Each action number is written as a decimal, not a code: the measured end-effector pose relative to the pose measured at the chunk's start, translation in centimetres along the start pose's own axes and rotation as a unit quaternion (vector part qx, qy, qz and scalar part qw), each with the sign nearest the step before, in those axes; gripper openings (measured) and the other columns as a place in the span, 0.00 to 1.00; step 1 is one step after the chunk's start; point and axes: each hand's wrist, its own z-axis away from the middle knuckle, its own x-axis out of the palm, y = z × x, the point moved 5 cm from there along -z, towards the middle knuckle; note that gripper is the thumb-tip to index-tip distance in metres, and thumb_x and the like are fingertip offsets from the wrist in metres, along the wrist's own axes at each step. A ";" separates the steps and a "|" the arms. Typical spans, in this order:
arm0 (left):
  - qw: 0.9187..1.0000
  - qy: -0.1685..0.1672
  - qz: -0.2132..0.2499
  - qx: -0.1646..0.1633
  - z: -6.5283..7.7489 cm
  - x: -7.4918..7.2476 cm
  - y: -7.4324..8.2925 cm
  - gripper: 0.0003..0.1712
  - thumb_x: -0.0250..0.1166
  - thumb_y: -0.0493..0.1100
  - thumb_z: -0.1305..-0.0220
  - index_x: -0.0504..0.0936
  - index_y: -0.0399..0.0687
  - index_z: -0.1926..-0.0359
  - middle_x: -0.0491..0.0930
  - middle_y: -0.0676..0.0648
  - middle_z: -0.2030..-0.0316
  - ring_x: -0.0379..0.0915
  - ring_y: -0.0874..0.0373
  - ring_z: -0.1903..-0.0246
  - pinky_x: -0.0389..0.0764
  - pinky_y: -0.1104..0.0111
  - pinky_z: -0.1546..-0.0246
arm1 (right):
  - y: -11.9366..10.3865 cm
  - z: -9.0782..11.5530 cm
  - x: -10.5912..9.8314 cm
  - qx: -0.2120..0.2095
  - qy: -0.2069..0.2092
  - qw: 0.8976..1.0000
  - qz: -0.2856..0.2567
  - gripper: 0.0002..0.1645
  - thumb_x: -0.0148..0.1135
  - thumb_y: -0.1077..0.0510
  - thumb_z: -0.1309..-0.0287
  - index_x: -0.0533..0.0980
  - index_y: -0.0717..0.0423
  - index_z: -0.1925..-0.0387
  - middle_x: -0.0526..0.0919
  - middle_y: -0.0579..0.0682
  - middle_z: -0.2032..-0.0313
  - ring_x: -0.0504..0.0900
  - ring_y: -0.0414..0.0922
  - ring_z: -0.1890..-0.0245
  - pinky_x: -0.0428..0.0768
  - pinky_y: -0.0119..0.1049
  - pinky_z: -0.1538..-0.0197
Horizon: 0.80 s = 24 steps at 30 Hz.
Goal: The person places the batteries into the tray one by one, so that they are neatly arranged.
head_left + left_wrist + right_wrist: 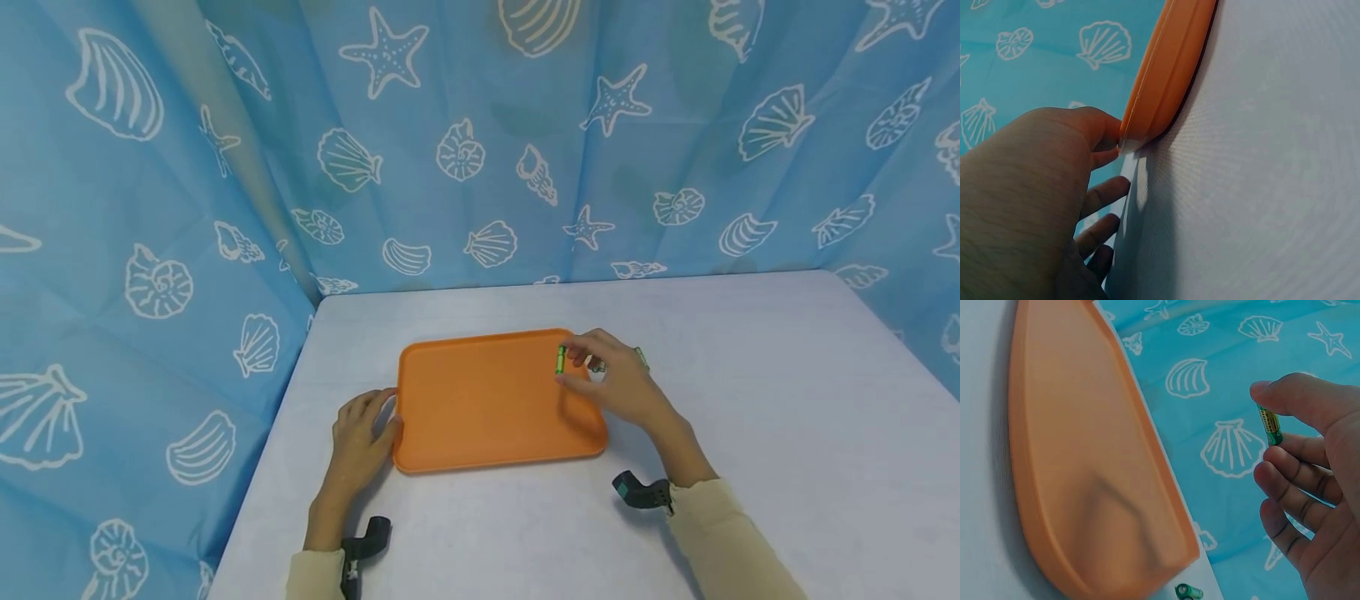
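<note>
Over the right end of an orange tray [480,408], my right hand [618,379] holds a small green battery [560,360], pinched end to end between thumb and fingertip. The right wrist view shows this battery [1269,425] clear above the tray, its wrapper green with a yellow band. At the tray's left edge rests my left hand [360,442], thumb and fingertips against the rim. From the left wrist, the thumb meets the tray's side [1163,75] while the other fingers are spread loosely below.
More green batteries lie just past the tray's right edge, partly hidden behind the right hand; one battery [1191,591] shows by the tray corner in the right wrist view. A white tablecloth [750,400] covers the table. Blue shell-patterned curtains [480,200] hang behind and at the sides.
</note>
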 end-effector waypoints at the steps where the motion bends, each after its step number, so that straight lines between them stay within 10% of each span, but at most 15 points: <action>1: 1.000 0.002 -0.001 0.000 0.0 0.0 0.0 0.27 0.58 0.48 0.28 0.71 0.55 0.30 0.65 0.42 0.32 0.47 0.43 0.29 0.46 0.43 0.32 | -0.1 -0.1 0.1 -0.002 0.001 1.000 0.002 0.30 0.74 0.48 0.43 0.78 0.56 0.42 0.80 0.52 0.56 0.78 0.46 0.57 0.80 0.50 0.54; 24: 1.000 0.001 -0.004 -0.011 0.0 -0.1 0.1 0.27 0.57 0.50 0.27 0.71 0.55 0.30 0.64 0.42 0.32 0.48 0.43 0.29 0.48 0.43 0.32 | -2.4 -1.4 3.1 0.001 -0.017 0.999 -0.035 0.29 0.72 0.45 0.42 0.78 0.54 0.43 0.78 0.51 0.55 0.76 0.46 0.56 0.77 0.47 0.51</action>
